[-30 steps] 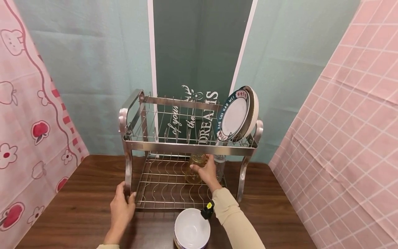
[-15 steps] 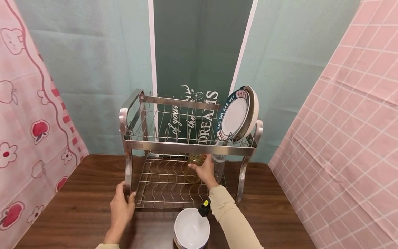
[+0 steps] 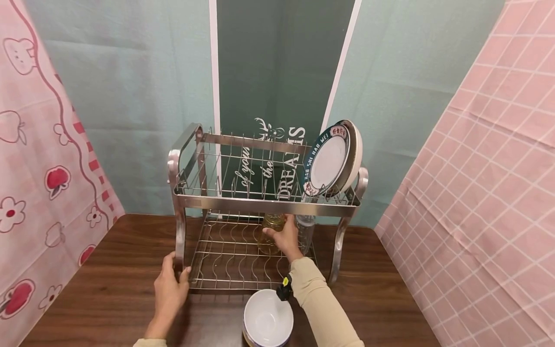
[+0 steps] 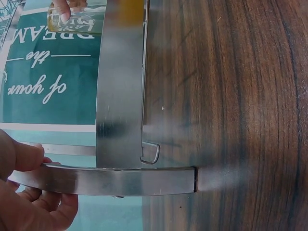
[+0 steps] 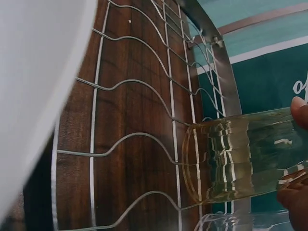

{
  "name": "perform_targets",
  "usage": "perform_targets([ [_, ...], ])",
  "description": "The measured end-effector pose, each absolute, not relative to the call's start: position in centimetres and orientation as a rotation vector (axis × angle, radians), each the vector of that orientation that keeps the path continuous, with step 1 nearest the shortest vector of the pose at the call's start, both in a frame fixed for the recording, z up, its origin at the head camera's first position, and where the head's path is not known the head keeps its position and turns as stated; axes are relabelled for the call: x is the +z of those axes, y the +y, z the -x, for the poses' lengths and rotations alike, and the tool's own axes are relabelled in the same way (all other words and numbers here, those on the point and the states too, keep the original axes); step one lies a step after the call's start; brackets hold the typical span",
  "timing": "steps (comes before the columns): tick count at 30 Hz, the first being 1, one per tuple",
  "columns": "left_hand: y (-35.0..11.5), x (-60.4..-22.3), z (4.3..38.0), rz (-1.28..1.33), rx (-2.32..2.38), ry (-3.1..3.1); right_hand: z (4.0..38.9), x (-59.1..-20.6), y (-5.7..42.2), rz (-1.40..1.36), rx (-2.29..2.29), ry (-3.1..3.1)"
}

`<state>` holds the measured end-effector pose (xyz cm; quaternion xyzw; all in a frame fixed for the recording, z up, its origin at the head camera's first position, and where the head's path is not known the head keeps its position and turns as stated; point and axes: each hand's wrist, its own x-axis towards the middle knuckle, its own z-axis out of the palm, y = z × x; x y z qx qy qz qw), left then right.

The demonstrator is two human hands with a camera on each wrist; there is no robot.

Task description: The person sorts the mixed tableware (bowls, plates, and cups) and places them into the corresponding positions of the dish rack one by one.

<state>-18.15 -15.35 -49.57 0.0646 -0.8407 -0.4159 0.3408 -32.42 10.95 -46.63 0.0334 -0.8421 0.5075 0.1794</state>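
A two-tier metal dish rack (image 3: 266, 206) stands on the table. My left hand (image 3: 170, 291) holds its left front leg (image 4: 120, 182), with the thumb on one side and the fingers on the other. Under the upper tier, my right hand (image 3: 286, 237) grips an amber see-through glass (image 5: 226, 159) near its upper part. The glass is upright, its base at the wires of the lower shelf (image 3: 230, 255); whether it bears fully on them I cannot tell. Close on its right is a clear glass (image 3: 307, 233), partly hidden by the right hand.
A patterned plate (image 3: 327, 161) and a white bowl (image 3: 356, 159) lean at the upper tier's right end. A stack of white bowls (image 3: 268, 318) sits before the rack, near my right forearm. Fabric hangs behind and at both sides of the wooden table (image 3: 108, 279).
The right hand and the amber glass have shifted slightly left, and the glass looks more upright. More of the clear glass shows. The left hand stays on the leg.
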Motion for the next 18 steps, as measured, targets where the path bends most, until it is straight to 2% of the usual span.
perform_targets([
  [8, -15.4, -49.4, 18.2, -0.173, -1.092, -2.195, 32.3, -45.8, 10.8, -0.066, 1.24, -2.463],
  [18, -15.4, -49.4, 18.2, -0.202, -1.117, -2.213, 32.1, -45.4, 11.0, -0.068, 1.231, -2.531],
])
